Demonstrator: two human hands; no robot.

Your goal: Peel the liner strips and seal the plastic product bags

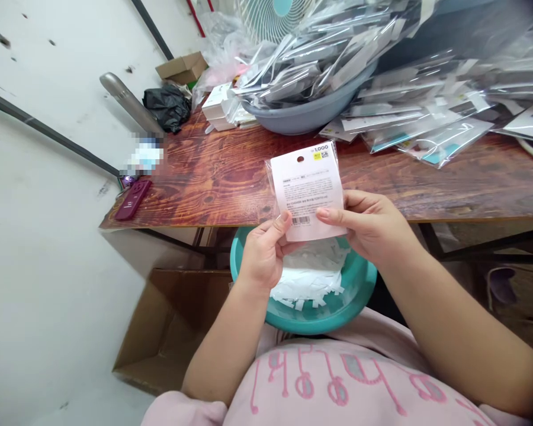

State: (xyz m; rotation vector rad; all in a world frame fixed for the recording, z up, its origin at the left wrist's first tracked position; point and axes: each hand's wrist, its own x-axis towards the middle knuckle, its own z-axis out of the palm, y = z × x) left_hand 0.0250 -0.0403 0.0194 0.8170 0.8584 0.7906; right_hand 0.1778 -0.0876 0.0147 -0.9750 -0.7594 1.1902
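Note:
Between my two hands is a flat white printed card package (310, 192) in clear plastic, with a hang hole, a "1,000" price and a barcode. My left hand (266, 248) pinches its lower left corner, thumb on the printed face. At the lower right edge, my right hand (368, 225) grips it with the thumb across the front; its other fingers are partly hidden behind. Below the package, a teal basin (324, 322) at my lap contains many white paper strips or tags (311, 278).
On the wooden table (204, 183) stands a grey-blue basin (293, 121) heaped with clear-wrapped packages. More packages (426, 118) lie to its right. A maroon phone (134, 200) rests near the left edge. An open cardboard box (173, 331) sits below; a fan (275, 18) stands behind.

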